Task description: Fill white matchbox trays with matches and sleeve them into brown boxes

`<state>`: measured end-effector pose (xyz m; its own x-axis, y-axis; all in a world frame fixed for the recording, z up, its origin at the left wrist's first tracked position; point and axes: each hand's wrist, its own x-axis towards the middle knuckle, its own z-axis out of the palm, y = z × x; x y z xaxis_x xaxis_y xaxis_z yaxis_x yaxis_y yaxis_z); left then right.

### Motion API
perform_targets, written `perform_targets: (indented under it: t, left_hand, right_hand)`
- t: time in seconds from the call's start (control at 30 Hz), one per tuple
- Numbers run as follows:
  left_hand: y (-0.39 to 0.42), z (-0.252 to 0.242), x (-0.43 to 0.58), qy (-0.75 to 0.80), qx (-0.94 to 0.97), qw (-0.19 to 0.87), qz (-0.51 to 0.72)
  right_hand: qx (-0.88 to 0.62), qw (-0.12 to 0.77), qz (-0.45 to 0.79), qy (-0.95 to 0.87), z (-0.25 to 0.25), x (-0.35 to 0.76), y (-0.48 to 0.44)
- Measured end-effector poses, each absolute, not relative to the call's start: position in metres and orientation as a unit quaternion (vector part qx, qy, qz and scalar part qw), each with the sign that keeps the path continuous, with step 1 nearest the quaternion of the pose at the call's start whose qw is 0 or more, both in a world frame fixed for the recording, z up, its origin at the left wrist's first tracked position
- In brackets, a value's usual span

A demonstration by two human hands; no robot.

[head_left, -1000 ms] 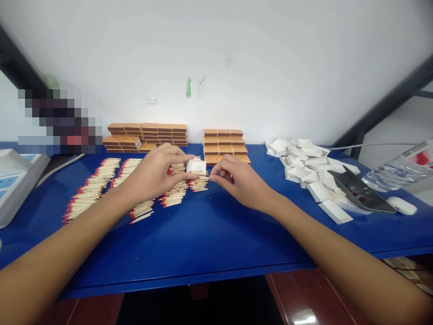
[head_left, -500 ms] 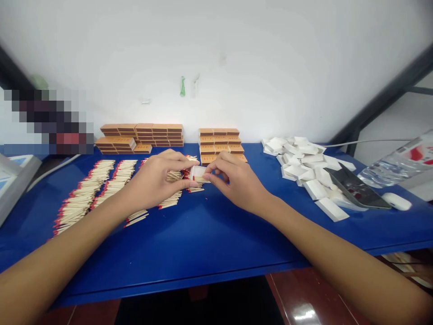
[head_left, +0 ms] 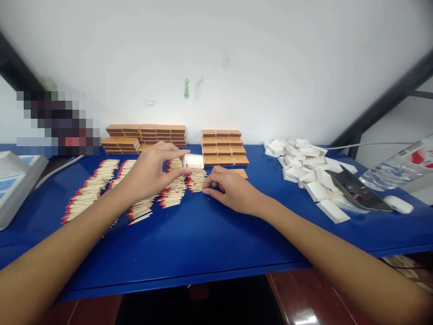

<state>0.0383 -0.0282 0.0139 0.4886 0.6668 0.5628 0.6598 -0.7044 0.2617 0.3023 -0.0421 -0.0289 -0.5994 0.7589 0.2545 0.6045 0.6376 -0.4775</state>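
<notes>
Between the thumb and fingers of my left hand (head_left: pixel 154 169) is a white matchbox tray (head_left: pixel 195 159), tilted, with a few matchsticks lying along its lower side. Just below the tray, my right hand (head_left: pixel 226 187) has its thumb and fingertips closed around the pale ends of matchsticks (head_left: pixel 195 181) at the right edge of a small heap. How many it grips cannot be made out. More red-tipped matchsticks (head_left: pixel 174 195) lie in a row beside that heap. An orange matchbox (head_left: pixel 241 173) lies partly hidden behind my right hand.
Orange matchboxes are stacked by the wall at left (head_left: pixel 162 131) and centre (head_left: pixel 221 150). Rows of matchsticks (head_left: pixel 91 187) lie on the blue table (head_left: pixel 203 243). To the right are a pile of white trays (head_left: pixel 304 162), a dark phone-like slab (head_left: pixel 358 189), a white mouse (head_left: pixel 398 204) and a plastic bottle (head_left: pixel 399 160).
My right hand has left the white tray and come down to the matchstick heap below it. My left hand still holds the tray, now slightly farther left and higher.
</notes>
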Motion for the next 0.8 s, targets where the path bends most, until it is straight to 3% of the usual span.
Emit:
perform_targets:
  t: [0.33, 0.57, 0.8]
  left_hand:
    - [-0.027, 0.014, 0.037, 0.393, 0.868, -0.001, 0.304]
    - [-0.028, 0.009, 0.039, 0.372, 0.880, 0.042, 0.292]
    - [-0.039, 0.008, 0.053, 0.364, 0.874, 0.102, 0.305]
  right_hand:
    - [-0.375, 0.202, 0.199, -0.883, -0.023, 0.306, -0.041]
    - [-0.386, 0.350, 0.142, -0.842, -0.016, 0.311, -0.035]
    - [-0.378, 0.374, 0.091, -0.842, -0.017, 0.307, -0.038]
